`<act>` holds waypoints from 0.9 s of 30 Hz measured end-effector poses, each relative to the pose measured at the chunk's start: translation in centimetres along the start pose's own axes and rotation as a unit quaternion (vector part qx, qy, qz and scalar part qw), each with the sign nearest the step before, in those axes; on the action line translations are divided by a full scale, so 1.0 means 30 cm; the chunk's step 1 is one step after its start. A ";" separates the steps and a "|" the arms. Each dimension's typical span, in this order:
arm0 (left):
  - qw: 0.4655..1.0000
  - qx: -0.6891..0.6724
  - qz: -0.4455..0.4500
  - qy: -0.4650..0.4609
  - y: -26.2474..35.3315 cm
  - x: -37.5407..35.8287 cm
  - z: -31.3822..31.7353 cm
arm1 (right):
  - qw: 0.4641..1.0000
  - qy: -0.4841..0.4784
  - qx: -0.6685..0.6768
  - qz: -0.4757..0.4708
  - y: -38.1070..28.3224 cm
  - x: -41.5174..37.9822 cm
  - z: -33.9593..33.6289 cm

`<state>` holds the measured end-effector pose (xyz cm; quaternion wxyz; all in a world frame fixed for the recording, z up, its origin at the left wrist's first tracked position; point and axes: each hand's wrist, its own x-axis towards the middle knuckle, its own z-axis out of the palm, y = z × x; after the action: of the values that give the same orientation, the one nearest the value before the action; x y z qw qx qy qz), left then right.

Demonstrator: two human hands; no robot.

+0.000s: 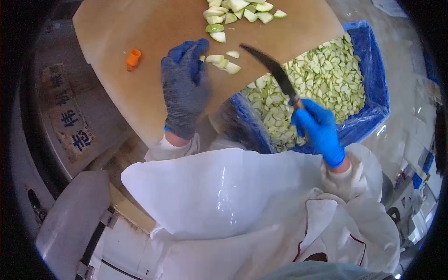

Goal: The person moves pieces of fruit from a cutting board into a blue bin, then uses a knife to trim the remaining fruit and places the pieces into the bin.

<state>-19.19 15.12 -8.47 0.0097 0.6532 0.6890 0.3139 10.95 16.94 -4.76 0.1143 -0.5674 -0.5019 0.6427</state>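
My right hand (319,128), in a blue glove, is closed round the handle of a curved, dark-bladed knife (273,67). The blade points up and left over the edge of the cutting board (154,28). On the board rests my left hand (185,84), in a grey and blue glove, its fingers bent. A small pale wedge with green skin (202,58) shows between thumb and fingers. A few cut wedges (224,64) lie just right of that hand. Farther up is a pile of larger green-skinned, white-fleshed wedges (238,9).
A blue crate (375,70) lined with clear plastic stands right of the board, full of small cut pieces (322,79). A small orange object (134,58) sits on the board at left. Metal equipment with a lettered label (70,114) is at the left.
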 end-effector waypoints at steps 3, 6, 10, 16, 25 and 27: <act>0.993 0.087 0.018 -0.072 0.066 0.003 0.015 | 0.987 -0.013 -0.149 -0.056 -0.075 0.087 -0.058; 0.988 0.020 0.055 -0.144 0.154 -0.012 0.037 | 0.963 -0.053 -0.233 -0.124 -0.090 0.110 -0.137; 0.956 -0.154 0.111 -0.225 0.231 -0.024 0.008 | 0.936 -0.100 -0.302 -0.148 -0.073 0.021 -0.390; 0.993 0.093 0.058 -0.049 0.134 -0.006 -0.031 | 0.945 -0.068 -0.289 -0.136 -0.111 0.007 -0.433; 0.979 -0.086 0.110 -0.146 0.167 -0.028 -0.051 | 0.920 -0.159 -0.290 -0.209 -0.054 0.132 -0.350; 0.988 -0.101 0.067 -0.097 0.153 -0.050 -0.072 | 0.938 -0.172 -0.243 -0.175 -0.038 0.115 -0.407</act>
<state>-15.78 12.62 -5.29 0.1214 0.7207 0.6044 0.3171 19.62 26.23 -4.21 -0.0046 -0.3613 -0.7464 0.5588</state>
